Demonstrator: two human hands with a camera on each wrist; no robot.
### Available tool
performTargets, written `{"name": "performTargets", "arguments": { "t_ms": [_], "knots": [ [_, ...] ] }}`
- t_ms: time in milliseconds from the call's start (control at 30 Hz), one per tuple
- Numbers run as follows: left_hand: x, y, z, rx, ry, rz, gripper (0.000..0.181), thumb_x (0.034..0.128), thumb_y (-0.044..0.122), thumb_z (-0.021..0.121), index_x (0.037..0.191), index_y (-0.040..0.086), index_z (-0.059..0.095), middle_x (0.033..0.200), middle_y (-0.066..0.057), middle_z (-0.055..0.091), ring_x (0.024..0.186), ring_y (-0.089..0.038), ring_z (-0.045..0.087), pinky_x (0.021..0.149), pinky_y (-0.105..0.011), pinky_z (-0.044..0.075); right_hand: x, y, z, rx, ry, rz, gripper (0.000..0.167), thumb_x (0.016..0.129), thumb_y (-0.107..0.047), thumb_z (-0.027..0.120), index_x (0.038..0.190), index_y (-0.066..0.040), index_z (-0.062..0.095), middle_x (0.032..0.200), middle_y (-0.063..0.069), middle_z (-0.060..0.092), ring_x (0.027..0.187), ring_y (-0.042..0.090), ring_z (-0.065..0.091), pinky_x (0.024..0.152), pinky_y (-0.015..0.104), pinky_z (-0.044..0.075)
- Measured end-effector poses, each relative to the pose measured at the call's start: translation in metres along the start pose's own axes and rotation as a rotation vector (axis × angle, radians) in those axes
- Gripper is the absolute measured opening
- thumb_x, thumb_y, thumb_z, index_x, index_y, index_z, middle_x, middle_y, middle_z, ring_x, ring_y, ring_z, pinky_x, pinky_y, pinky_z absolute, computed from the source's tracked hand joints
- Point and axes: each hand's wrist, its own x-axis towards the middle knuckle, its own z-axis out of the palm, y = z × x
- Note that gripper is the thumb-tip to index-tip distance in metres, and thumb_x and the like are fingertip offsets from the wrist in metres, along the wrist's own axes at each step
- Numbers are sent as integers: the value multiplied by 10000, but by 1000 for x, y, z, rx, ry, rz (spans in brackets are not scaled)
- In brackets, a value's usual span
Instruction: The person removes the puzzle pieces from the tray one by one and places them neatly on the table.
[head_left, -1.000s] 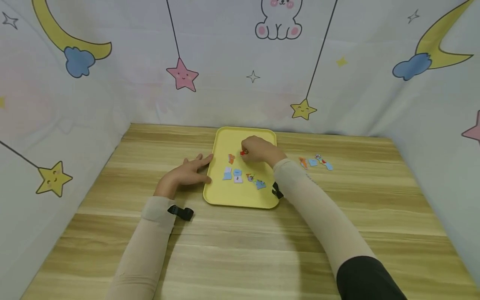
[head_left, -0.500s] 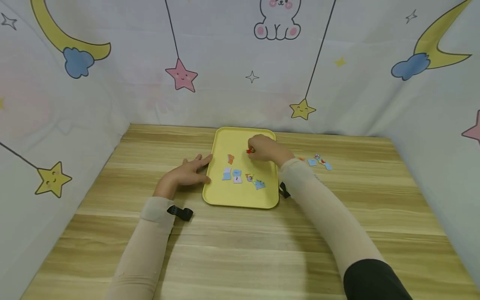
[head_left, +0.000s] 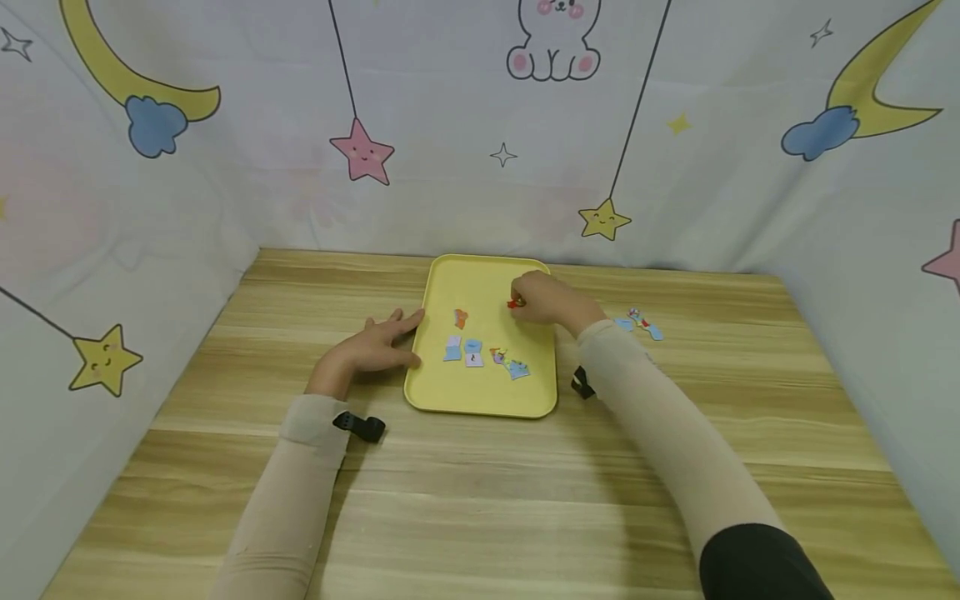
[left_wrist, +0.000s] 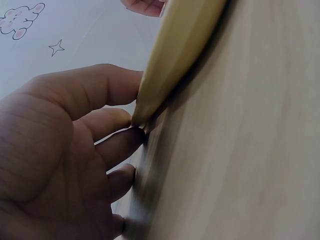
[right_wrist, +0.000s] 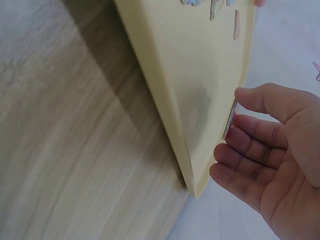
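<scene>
My right hand (head_left: 553, 302) pinches a small red puzzle piece (head_left: 514, 304) over the upper right part of the yellow tray (head_left: 480, 398). In the right wrist view, this thin flat piece (right_wrist: 229, 121) stands edge-on between the thumb and fingertips, close to the tray surface. My left hand (head_left: 370, 347) touches the tray's left rim, thumb and fingers spread; the left wrist view shows the thumb against the rim (left_wrist: 165, 60). An orange piece (head_left: 461, 318) lies left of centre on the tray. Below it are blue-white pieces (head_left: 473, 352) and multicoloured pieces (head_left: 517, 368).
More loose puzzle pieces (head_left: 655, 332) lie on the wooden table (head_left: 480, 492) right of the tray, partly hidden by the right sleeve. A white printed cloth (head_left: 435, 100) hangs behind the table and along both sides.
My right hand has moved rightward across the tray with the red puzzle piece pinched in it, its sleeve covering more of the pieces on the table. My left hand stays at the rim.
</scene>
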Motion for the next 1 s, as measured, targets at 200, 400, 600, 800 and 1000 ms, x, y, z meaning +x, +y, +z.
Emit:
{"name": "performTargets", "arguments": {
  "t_ms": [200, 400, 600, 800, 1000],
  "knots": [
    [-2, 2, -1, -3, -3, -11, 909, 952, 281, 728, 1691, 119, 225, 1733, -253, 106, 1598, -450, -88, 1230, -644, -165, -6, 4, -2, 17, 2, 5, 178, 1020, -135, 657, 1032, 39, 692, 909, 98, 627, 796, 215, 497, 746, 342, 450],
    [-3, 2, 0, -7, -2, -24, 908, 950, 291, 725, 1692, 133, 226, 1734, -253, 92, 1574, -505, -128, 1224, -672, -147, -10, 9, -3, 21, 13, 14, 151, 1008, -122, 670, 977, 25, 673, 852, 79, 581, 773, 214, 480, 718, 341, 424],
    [-4, 3, 0, -27, -4, -34, 907, 956, 288, 726, 1695, 145, 220, 1737, -256, 52, 1534, -559, -193, 1212, -697, -145, -15, 19, -3, 13, 13, 28, 172, 1008, -125, 667, 1003, 45, 687, 859, 92, 605, 780, 223, 495, 738, 363, 454],
    [-3, 3, 0, -21, -5, -34, 904, 959, 291, 725, 1695, 150, 219, 1738, -254, 47, 1521, -581, -201, 1207, -711, -134, -23, 30, -6, 23, 15, 56, 172, 1012, -134, 674, 989, 36, 691, 863, 92, 616, 776, 219, 504, 720, 356, 457],
    [-3, 3, -1, -24, -6, -27, 908, 960, 296, 727, 1695, 140, 215, 1736, -260, 43, 1521, -578, -204, 1206, -710, -140, -30, 40, -8, 50, 16, 81, 194, 1005, -138, 675, 848, -32, 635, 786, 55, 541, 732, 201, 470, 662, 334, 401]
  ]
}}
